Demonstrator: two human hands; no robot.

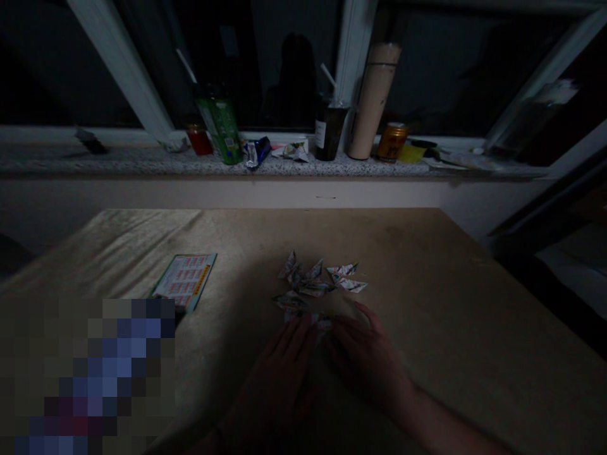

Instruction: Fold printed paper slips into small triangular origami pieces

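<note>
In dim light, my left hand (pixel 287 347) rests on the table with its fingers stretched forward onto a small printed folded paper piece (pixel 320 321). At the right end of that paper, the fingers of my right hand (pixel 363 347) bend down onto it, one finger standing apart. Shadow and the fingers cover much of the piece. Just beyond lie several similar folded paper pieces with pointed tips: a flat one (pixel 290 301), a cluster (pixel 303 275), and another (pixel 347 277) to the right.
A printed card (pixel 187 278) lies left on the cloth-covered table (pixel 403 246). On the windowsill (pixel 165 165) stand a green bottle (pixel 220 126), a dark cup with a straw (pixel 331 129), a tall pink flask (pixel 374 101) and an orange can (pixel 392 142). The lower left is pixelated.
</note>
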